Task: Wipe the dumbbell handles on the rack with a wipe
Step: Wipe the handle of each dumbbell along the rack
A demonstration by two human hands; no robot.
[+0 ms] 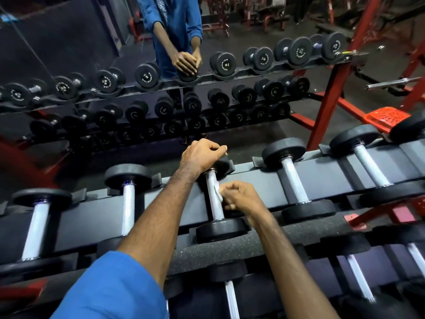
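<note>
Mid-wipe on the centre dumbbell (216, 199), top tier of the rack (253, 183).

Left hand (202, 155): grip curled over the far head of that dumbbell, steadying it. Right hand (241, 196): grip pinched closed on a small white wipe (218, 192), pressed against the right side of the knurled handle (213, 196), about mid-length.

Progress, judged from layout only: one handle in work. No visible sign of which others are done; no wet sheen or residue readable on any bar. Two dumbbells to the left (127, 203) (36, 226), two to the right (296, 180) (370, 164), all seated in cradles, untouched by either hand. Lower tier handles (232, 300) near the bottom edge likewise. Assume most of the rack left to do.

On the current handle: wipe only contacting one side, so far end near the left hand and underside probably pending.

Mirror (69, 54) beyond the rack, reflecting same rack and hands. Red frame (331, 102) far right.
</note>
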